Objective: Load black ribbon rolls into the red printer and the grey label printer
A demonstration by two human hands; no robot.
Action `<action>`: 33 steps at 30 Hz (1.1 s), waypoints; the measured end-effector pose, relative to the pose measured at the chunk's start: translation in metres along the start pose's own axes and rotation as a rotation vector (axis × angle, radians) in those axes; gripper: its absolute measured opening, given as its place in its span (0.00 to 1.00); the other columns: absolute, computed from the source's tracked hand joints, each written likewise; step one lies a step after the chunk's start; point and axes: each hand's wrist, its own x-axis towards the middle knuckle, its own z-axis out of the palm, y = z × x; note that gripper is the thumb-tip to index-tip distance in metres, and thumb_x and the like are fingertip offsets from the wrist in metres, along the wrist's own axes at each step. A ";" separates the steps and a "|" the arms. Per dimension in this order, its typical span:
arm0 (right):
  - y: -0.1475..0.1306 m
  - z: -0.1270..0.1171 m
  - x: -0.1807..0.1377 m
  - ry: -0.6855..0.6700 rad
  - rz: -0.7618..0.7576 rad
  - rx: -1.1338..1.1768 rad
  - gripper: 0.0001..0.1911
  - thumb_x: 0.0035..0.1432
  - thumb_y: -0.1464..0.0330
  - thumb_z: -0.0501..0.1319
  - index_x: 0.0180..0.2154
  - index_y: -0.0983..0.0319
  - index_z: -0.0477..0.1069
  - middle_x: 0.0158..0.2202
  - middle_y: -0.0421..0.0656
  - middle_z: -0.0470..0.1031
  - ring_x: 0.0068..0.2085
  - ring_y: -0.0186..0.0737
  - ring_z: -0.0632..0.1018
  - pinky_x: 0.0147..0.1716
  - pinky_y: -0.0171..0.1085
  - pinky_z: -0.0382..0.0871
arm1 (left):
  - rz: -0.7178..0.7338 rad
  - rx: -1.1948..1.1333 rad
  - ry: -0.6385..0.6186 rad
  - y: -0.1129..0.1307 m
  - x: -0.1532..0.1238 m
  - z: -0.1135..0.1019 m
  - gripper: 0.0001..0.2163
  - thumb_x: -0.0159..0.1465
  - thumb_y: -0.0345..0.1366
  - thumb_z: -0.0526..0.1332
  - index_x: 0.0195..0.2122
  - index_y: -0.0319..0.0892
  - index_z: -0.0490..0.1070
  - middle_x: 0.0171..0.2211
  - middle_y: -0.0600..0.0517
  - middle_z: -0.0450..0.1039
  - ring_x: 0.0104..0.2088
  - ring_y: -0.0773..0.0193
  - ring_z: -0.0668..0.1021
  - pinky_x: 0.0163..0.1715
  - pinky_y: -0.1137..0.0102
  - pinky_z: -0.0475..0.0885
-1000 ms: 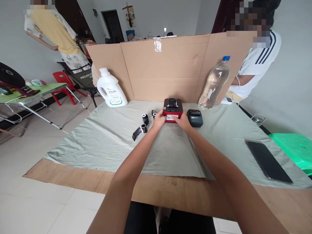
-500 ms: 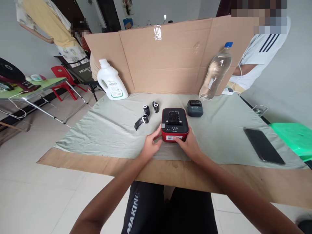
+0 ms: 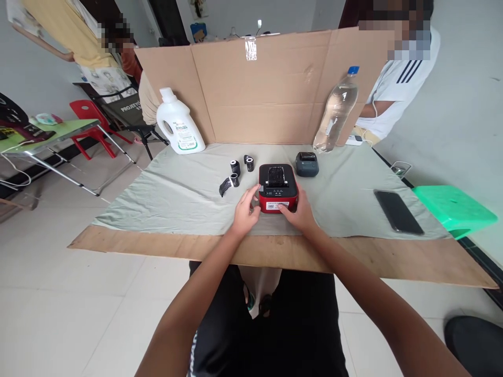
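Observation:
A small red and black label printer (image 3: 277, 186) sits on the grey cloth (image 3: 176, 193) near the table's front edge. My left hand (image 3: 245, 212) grips its left side, fingers curled against the red casing. My right hand (image 3: 299, 212) clasps its right front corner. Three small black label rolls (image 3: 236, 174) lie just left of and behind the printer. A dark grey label printer (image 3: 307, 164) stands behind it to the right.
A folded cardboard screen (image 3: 267, 89) stands along the back edge. A white detergent jug (image 3: 178, 124) is at back left, a clear water bottle (image 3: 336, 111) at back right. A black phone (image 3: 398, 211) lies at the right. People stand behind the screen; a green stool (image 3: 456, 209) is right.
Both hands drew the red printer from beside the grey printer toward the front edge of the cloth. My view pulled back, so the table sits farther away.

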 end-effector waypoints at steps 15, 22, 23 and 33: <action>0.014 -0.010 0.020 -0.056 -0.096 0.004 0.41 0.58 0.56 0.68 0.68 0.57 0.58 0.68 0.55 0.62 0.69 0.58 0.67 0.69 0.57 0.64 | 0.011 0.103 -0.034 -0.008 0.010 0.001 0.33 0.57 0.23 0.54 0.65 0.47 0.69 0.57 0.49 0.76 0.29 0.69 0.72 0.37 0.69 0.74; 0.014 -0.020 0.021 -0.150 -0.059 0.031 0.34 0.65 0.57 0.60 0.69 0.55 0.57 0.71 0.54 0.58 0.67 0.55 0.68 0.65 0.55 0.68 | 0.037 0.115 -0.023 -0.008 0.005 0.005 0.30 0.58 0.24 0.55 0.63 0.45 0.70 0.62 0.47 0.73 0.32 0.68 0.74 0.39 0.69 0.75; 0.014 -0.021 0.020 -0.157 -0.057 0.036 0.33 0.66 0.57 0.59 0.69 0.55 0.56 0.72 0.53 0.58 0.68 0.54 0.68 0.65 0.54 0.68 | 0.044 0.101 -0.015 -0.009 0.005 0.005 0.30 0.58 0.24 0.55 0.63 0.45 0.70 0.61 0.47 0.74 0.31 0.68 0.74 0.38 0.69 0.74; -0.013 -0.036 0.073 -0.132 -0.076 -0.047 0.35 0.73 0.46 0.46 0.71 0.57 0.61 0.75 0.48 0.60 0.75 0.52 0.59 0.75 0.56 0.52 | 0.041 0.019 0.009 -0.013 0.006 0.005 0.28 0.60 0.27 0.59 0.63 0.44 0.66 0.54 0.47 0.77 0.31 0.69 0.73 0.32 0.71 0.71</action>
